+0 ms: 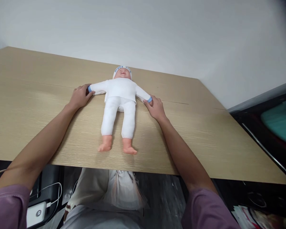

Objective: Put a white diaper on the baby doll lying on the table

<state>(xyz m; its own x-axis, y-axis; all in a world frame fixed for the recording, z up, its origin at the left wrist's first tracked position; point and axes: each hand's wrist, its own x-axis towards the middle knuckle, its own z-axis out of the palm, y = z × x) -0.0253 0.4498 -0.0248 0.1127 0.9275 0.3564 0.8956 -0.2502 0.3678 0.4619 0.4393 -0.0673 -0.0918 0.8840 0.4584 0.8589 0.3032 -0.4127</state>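
A baby doll (121,87) lies on its back on the wooden table (50,73), head toward the wall and bare feet toward me. It wears a white top, white trousers and a white cap with blue lettering (122,67). Both doll arms are spread out sideways, with blue cuffs at the wrists. My left hand (80,96) is closed around the doll's hand and cuff on the left. On the other side, my right hand (156,108) grips the doll's opposite hand at its cuff. The doll's hands are mostly hidden by my fingers.
Behind the table rises a pale wall (143,31). A dark-framed object with a teal panel (281,119) stands at the right edge. Below the table at left, a white power bank (36,213) with a cable rests on a black surface. Papers (246,218) lie low at right.
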